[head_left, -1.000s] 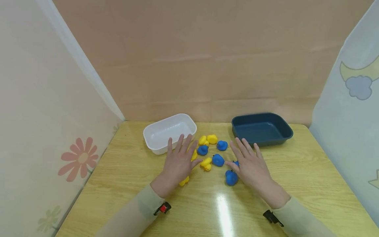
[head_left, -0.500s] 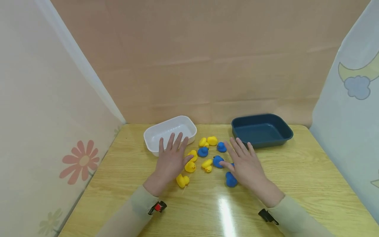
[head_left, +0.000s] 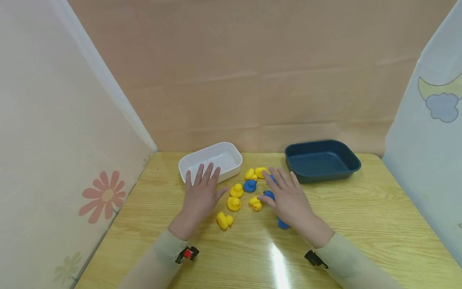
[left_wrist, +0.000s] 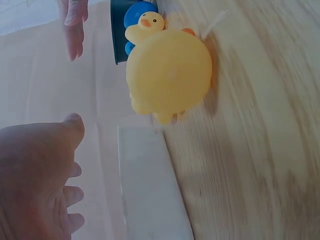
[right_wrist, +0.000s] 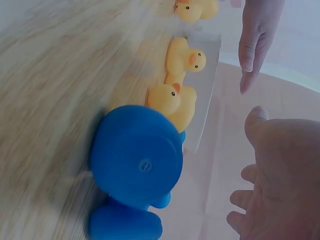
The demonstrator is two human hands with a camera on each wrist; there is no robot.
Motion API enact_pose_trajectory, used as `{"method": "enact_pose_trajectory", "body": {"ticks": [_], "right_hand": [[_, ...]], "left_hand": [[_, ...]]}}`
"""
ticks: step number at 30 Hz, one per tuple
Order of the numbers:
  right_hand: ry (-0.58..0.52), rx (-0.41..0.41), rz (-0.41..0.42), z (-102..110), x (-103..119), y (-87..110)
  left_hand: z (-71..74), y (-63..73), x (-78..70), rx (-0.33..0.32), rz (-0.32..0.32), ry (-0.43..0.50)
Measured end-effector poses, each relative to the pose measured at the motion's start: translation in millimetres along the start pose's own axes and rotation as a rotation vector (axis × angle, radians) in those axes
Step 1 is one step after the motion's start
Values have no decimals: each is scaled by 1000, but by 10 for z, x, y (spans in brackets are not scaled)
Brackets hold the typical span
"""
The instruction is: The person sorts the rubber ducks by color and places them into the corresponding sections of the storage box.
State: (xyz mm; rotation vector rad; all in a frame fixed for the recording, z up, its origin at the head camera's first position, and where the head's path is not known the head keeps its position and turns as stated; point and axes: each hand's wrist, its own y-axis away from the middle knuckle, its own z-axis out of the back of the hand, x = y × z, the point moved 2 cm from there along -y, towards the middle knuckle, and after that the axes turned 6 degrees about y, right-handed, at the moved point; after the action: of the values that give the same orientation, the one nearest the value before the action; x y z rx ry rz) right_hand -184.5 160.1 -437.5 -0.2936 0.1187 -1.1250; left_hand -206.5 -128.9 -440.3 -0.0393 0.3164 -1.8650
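Note:
My left hand (head_left: 200,199) is held palm down with fingers spread, its fingertips overlapping the white tub (head_left: 231,173) in the head view. My right hand (head_left: 288,198), also palm down and spread, covers part of the blue rubber ducks. Neither hand holds anything. Between them lie several yellow rubber ducks, among them an upright one (head_left: 236,190) and a tipped-over yellow duck (head_left: 224,220) nearest the front. A blue duck (head_left: 250,186) sits among the yellow ones. In the right wrist view another blue duck (right_wrist: 135,155) shows its round underside; a large yellow duck (left_wrist: 170,72) does so in the left wrist view.
A dark blue-green tub (head_left: 321,178) stands at the back right of the wooden table (head_left: 361,224). Behind the table hangs a tan backdrop (head_left: 252,80). Patterned white sheets, one with a red flower (head_left: 104,195), flank both sides.
Both hands have drifted left in the head view, staying spread. More yellow ducks show beside the left hand, while the right hand now covers more of the blue ones. The ducks lie as before.

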Motion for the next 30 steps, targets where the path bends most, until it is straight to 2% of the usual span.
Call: {"method": "enact_pose_trajectory", "body": {"ticks": [7,19,25,30], "right_hand": [[-21,19,-1,-66,71,-113],[-43,49,12,-126,166,-245],[-112,28,32,-167,249,-268],[-184,15,46,-197,356,-273]], "left_hand": [[-8,6,128,7,54,49],[-7,37,275,1,97,94],[13,35,364,-35,131,162],[-45,12,514,-79,169,237]]}}
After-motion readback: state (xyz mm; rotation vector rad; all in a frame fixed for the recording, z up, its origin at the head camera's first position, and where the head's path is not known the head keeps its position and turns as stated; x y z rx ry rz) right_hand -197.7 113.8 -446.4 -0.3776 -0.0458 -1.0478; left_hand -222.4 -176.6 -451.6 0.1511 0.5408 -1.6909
